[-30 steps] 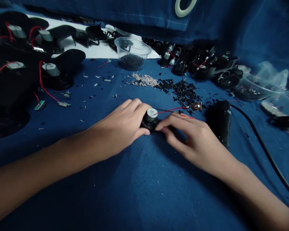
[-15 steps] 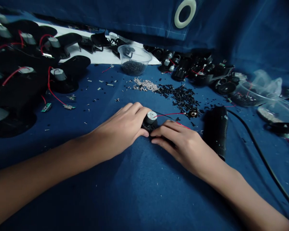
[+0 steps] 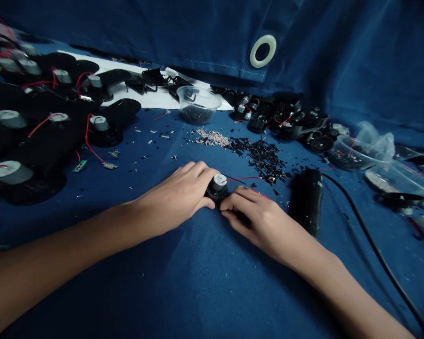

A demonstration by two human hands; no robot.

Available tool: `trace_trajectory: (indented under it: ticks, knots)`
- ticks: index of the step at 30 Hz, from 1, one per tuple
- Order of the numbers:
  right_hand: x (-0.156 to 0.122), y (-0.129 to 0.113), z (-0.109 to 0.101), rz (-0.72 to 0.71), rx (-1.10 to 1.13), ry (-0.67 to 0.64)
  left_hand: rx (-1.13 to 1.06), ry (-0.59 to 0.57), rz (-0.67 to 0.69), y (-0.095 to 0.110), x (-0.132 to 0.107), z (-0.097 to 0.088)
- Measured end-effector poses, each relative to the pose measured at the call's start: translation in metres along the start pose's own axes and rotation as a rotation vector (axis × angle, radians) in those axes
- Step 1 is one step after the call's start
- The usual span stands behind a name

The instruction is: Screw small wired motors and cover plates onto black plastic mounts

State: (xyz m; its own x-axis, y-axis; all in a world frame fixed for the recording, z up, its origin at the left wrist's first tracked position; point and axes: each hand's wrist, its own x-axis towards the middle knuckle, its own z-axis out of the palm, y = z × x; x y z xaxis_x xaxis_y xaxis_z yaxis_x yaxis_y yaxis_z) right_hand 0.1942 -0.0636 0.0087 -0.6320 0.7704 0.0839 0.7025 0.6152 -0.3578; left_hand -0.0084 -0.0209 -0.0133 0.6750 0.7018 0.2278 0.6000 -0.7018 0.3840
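Two bare hands meet mid-cloth near the front edge of a blue cloth [image 3: 92,287]: the left hand [image 3: 175,193] curls closed over a black housing [image 3: 214,194] topped by a silver motor [image 3: 219,181], while the right hand [image 3: 254,221] brings its fingers together at the housing's near side, though whether they clamp it cannot be told. One red wire [image 3: 242,179] runs from the motor to a small round part [image 3: 270,179] just beyond. To the right lie a black cylinder [image 3: 306,202] and a black cable [image 3: 371,235] trailing toward the right edge. Farther off, mid-cloth, spread a heap of silver screws [image 3: 212,137] and a scatter of small black pieces [image 3: 263,157]. Along the left edge stand about eight wired motors [image 3: 99,123] on black housings, apparently assembled, with two green circuit boards [image 3: 79,165] lying loose beside them. Near the far edge, a mass of black parts [image 3: 279,125] remains piled, uncounted, beside one clear plastic cup [image 3: 198,106] of black pieces; two clear bowls [image 3: 356,153] sit toward the far right corner.
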Motion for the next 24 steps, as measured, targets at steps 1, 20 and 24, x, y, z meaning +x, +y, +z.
trace_trajectory:
  ticks: [1,20,24]
  knots:
    - [0.000,-0.001,0.000,0.002,-0.010,0.002,0.000,-0.002,-0.002,0.000,0.000,0.000]
    - [-0.005,0.007,-0.012,0.038,0.139,-0.090,-0.028,-0.006,-0.011,0.000,0.001,0.000]
    - [-0.007,0.011,-0.013,0.044,0.152,-0.104,0.000,-0.004,0.004,-0.001,0.000,0.000]
